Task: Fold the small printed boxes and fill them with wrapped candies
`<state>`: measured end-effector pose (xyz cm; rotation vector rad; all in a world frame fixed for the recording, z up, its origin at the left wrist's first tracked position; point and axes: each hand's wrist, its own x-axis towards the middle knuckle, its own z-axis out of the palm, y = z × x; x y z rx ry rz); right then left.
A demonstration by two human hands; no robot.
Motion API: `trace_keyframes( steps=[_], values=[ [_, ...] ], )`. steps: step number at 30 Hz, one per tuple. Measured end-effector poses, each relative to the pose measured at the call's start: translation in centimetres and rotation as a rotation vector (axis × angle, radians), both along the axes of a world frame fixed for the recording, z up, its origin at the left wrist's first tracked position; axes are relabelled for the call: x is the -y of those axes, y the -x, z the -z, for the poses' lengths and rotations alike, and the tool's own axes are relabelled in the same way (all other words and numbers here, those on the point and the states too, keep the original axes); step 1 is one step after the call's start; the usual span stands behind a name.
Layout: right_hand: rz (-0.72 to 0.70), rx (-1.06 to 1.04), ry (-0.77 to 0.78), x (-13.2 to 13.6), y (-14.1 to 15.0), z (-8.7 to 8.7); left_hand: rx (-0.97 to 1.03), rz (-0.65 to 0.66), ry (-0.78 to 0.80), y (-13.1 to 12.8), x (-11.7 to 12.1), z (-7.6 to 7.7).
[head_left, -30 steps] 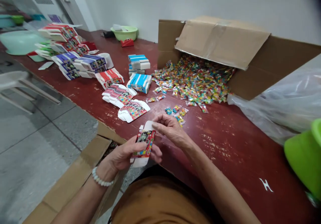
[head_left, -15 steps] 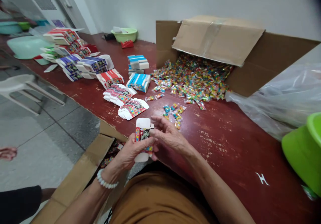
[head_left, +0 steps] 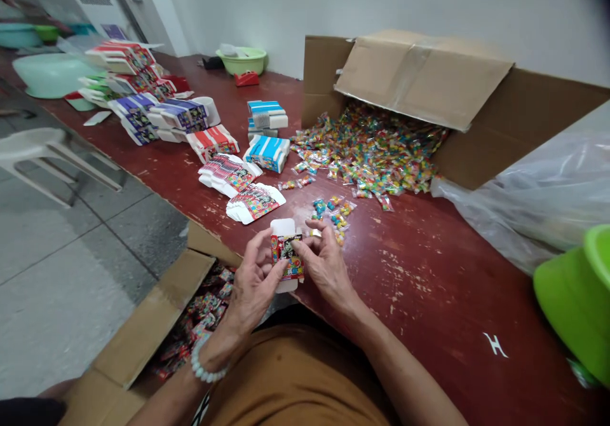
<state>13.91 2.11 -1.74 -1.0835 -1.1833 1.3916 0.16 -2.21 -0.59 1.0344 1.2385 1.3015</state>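
A small printed candy box (head_left: 288, 255), with white flaps sticking out at top and bottom, is held over the table's near edge. My left hand (head_left: 255, 273) grips its left side, thumb across the front. My right hand (head_left: 326, 267) has its thumb on the box's right front edge, with the fingers curled beside it; part of their grip is hidden. Just past my right fingers lie several wrapped candies (head_left: 333, 206). Flattened boxes (head_left: 255, 203) are fanned out on the table beyond my left hand, with another fanned stack (head_left: 231, 173) behind them.
A big cardboard carton (head_left: 424, 82) lies on its side, wrapped candies (head_left: 376, 152) spilling out. Bundles of blue (head_left: 267, 152), red (head_left: 212, 141) and purple boxes (head_left: 178, 116) stand on the red table (head_left: 429, 299). An open carton (head_left: 157, 311) holds filled-looking packets below left. A green tub (head_left: 572, 292) stands right.
Both hands and the box have shifted slightly right and up in view. My right hand has closed in on the box's right edge. More of the carton below left shows.
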Motion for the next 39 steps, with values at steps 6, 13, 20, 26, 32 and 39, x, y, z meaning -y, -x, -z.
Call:
trace_keyframes(
  steps=[6,13,20,26,32,39],
  values=[
    [-0.036,-0.106,-0.053,0.4,0.5,0.7,0.039,0.062,-0.008,1.0,-0.7,0.2],
    [-0.169,-0.154,0.202,-1.1,-0.7,0.6,0.093,0.103,0.091,1.3,-0.8,0.7],
    [-0.157,-0.179,0.228,-0.9,-0.2,-0.1,0.069,0.094,0.087,1.8,-1.1,1.0],
    [-0.103,-0.16,0.07,-0.3,0.1,0.0,0.438,0.205,0.336,1.5,-0.7,0.2],
    [-0.29,0.108,-0.051,-0.6,-0.6,0.2,0.465,0.284,0.496,1.0,-0.5,0.3],
    [-0.246,0.029,0.066,-2.0,-0.5,-1.3,0.216,0.307,0.293,1.2,-1.1,0.6]
  ],
)
